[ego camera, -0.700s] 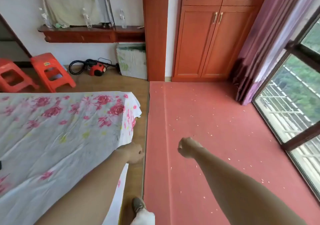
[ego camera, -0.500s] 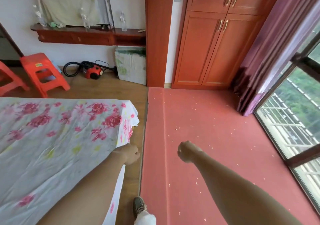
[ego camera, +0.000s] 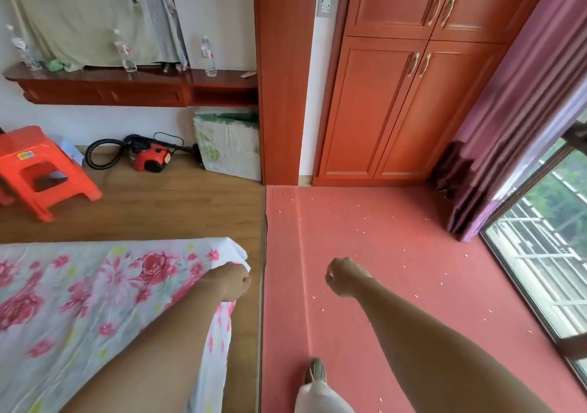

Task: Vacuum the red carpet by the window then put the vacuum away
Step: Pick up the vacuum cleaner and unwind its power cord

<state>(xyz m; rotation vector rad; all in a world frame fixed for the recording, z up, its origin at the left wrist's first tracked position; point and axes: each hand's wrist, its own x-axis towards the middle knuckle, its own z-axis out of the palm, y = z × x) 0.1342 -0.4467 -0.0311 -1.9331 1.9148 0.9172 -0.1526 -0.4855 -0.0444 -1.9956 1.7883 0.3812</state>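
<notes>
Two hands are in view, each with its fingers curled into a fist and nothing held. The left hand (ego camera: 233,280) hangs over the near corner of the flowered bed sheet (ego camera: 95,301); whether it touches the cloth cannot be determined. The right hand (ego camera: 344,277) is raised above the red carpet (ego camera: 413,285) and touches nothing. Both forearms reach forward from the lower edge of the view. One shoe (ego camera: 315,370) stands on the carpet, just inside its left edge.

Edges: the carpet's left edge runs straight away from the person and meets a strip of wooden floor (ego camera: 158,209) that separates it from the bed. Its far edge ends at the base of the wardrobe (ego camera: 397,110) and a wooden pillar (ego camera: 282,79). Its right edge follows the window (ego camera: 546,269) frame. A purple curtain (ego camera: 514,110) is bunched in the far right corner. Pale specks are scattered over the carpet.

Open room: the carpet lies open from the shoe to the wardrobe. Past the foot of the bed the wooden floor widens leftward to the far wall.

The vacuum (ego camera: 151,158), red and black, sits on the wooden floor by that wall, below the wall shelf (ego camera: 127,88), well apart from both hands. Its black hose (ego camera: 89,156) loops to its left. An orange stool (ego camera: 44,171) stands further left. A flowered board (ego camera: 228,148) leans beside the pillar.
</notes>
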